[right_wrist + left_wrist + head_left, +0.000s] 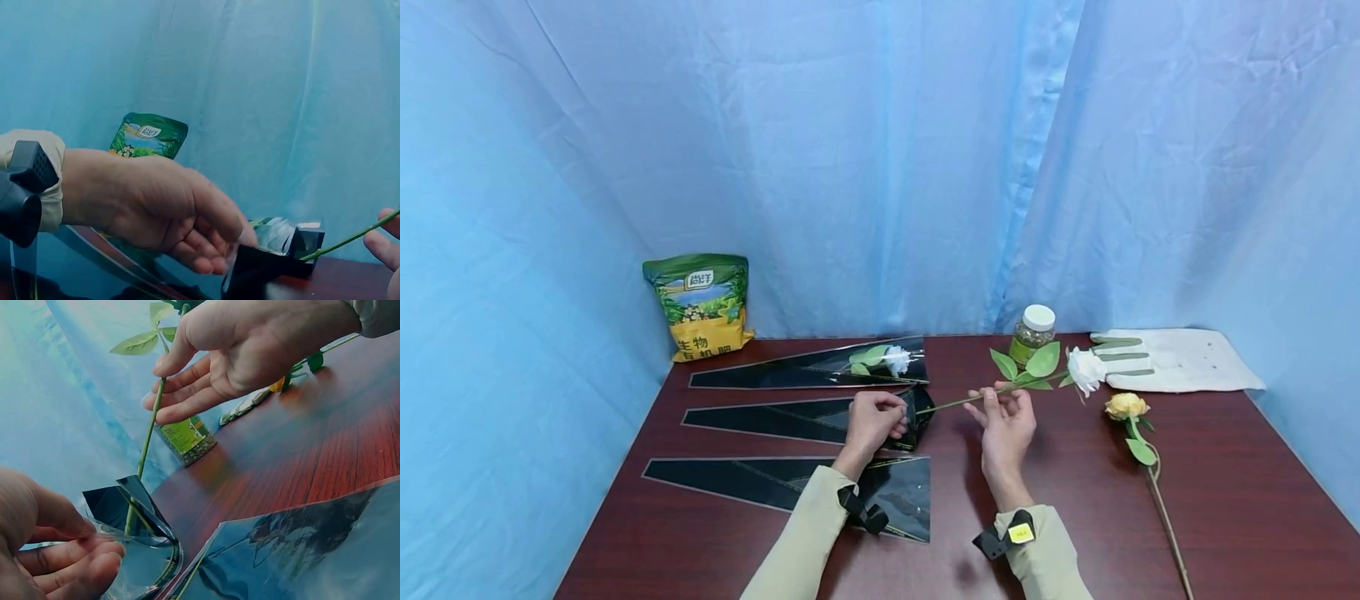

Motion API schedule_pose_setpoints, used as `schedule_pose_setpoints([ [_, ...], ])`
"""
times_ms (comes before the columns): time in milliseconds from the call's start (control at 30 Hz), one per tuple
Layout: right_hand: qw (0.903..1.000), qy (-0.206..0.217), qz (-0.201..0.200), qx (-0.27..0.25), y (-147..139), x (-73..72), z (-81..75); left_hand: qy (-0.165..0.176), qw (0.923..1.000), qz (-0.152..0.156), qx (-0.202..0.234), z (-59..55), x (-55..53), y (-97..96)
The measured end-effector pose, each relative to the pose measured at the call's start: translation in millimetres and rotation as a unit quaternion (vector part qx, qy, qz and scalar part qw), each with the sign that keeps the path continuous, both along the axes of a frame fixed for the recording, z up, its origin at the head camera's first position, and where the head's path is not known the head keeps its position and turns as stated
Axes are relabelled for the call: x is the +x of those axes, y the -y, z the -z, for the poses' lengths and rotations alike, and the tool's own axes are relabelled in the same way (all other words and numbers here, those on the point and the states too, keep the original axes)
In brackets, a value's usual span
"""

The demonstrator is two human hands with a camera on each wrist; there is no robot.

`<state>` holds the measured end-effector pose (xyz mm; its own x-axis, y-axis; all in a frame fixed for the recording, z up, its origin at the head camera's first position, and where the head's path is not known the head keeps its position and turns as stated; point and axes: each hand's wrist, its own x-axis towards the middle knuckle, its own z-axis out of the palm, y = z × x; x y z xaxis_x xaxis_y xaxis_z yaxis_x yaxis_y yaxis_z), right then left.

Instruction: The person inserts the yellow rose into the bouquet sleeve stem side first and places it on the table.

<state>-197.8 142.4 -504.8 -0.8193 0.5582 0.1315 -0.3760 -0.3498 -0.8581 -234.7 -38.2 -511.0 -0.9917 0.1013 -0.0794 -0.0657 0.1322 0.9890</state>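
My left hand (872, 425) pinches the mouth edge of the middle black-and-clear flower sleeve (775, 418), which lies tapered toward the left. In the left wrist view its clear film (134, 565) bulges open by the fingertips. My right hand (1006, 433) holds the green stem (953, 403) of a white artificial rose between thumb and fingers. The bloom (1086, 370) and leaves point right, beyond that hand. The stem's lower end sits within the sleeve mouth, as the left wrist view shows at the dark flap (106, 509).
Behind lies another sleeve (760, 377) with a white rose (897, 360) inside; a flat sleeve (904, 493) lies in front, under my left forearm. A fertilizer bag (703, 308), a white-lidded jar (1034, 333) and a white glove (1195, 360) stand or lie along the back. At right rests a yellow rose (1126, 407).
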Motion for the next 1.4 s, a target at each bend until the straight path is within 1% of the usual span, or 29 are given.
schedule_pose_setpoints([
  [167,0.9998,0.012,-0.002,-0.012,3.4,-1.8,8.5,-0.012,0.9999,0.004,0.003,1.5,-0.3,-1.7],
  [333,0.9993,0.029,-0.016,-0.019,8.2,-2.5,15.6,-0.007,0.9999,0.012,0.000,1.2,0.0,-3.0],
  [467,0.9983,0.044,-0.031,-0.021,12.8,-2.4,17.5,-0.007,0.9997,0.022,-0.001,-1.0,0.2,-4.2],
  [500,0.9981,0.047,-0.034,-0.022,14.0,-2.5,17.6,-0.006,0.9997,0.024,-0.003,-3.6,1.1,-4.7],
  [567,0.9975,0.054,-0.039,-0.024,16.0,-2.9,18.0,-0.007,0.9996,0.026,-0.002,-14.1,6.2,-5.3],
  [600,0.9972,0.058,-0.040,-0.023,17.0,-3.1,18.1,-0.012,0.9996,0.025,-0.001,-14.2,6.7,-5.8],
  [700,0.9966,0.069,-0.041,-0.022,19.5,-4.1,19.4,-0.022,0.9995,0.021,0.008,-27.9,14.8,-7.2],
  [733,0.9964,0.072,-0.040,-0.021,20.2,-4.4,19.8,-0.026,0.9994,0.020,0.014,-30.6,16.8,-7.3],
  [800,0.9962,0.076,-0.039,-0.021,21.2,-4.6,20.7,-0.028,0.9992,0.017,0.022,-31.0,17.5,-8.3],
  [833,0.9960,0.077,-0.038,-0.023,21.7,-4.7,21.1,-0.024,0.9993,0.015,0.026,-36.2,20.1,-8.6],
  [933,0.9953,0.083,-0.043,-0.026,23.5,-4.2,21.4,-0.015,0.9990,0.011,0.041,-35.9,20.6,-10.3],
  [1100,0.9934,0.095,-0.063,-0.019,27.5,-3.4,21.9,-0.003,0.9978,0.006,0.065,-34.8,21.3,-13.8],
  [1300,0.9921,0.095,-0.082,0.004,27.7,-3.2,23.2,-0.005,0.9972,-0.010,0.074,-33.7,21.5,-14.6],
  [1400,0.9914,0.095,-0.089,0.014,25.7,-3.3,22.9,-0.004,0.9973,-0.016,0.072,-28.8,18.5,-14.4],
])
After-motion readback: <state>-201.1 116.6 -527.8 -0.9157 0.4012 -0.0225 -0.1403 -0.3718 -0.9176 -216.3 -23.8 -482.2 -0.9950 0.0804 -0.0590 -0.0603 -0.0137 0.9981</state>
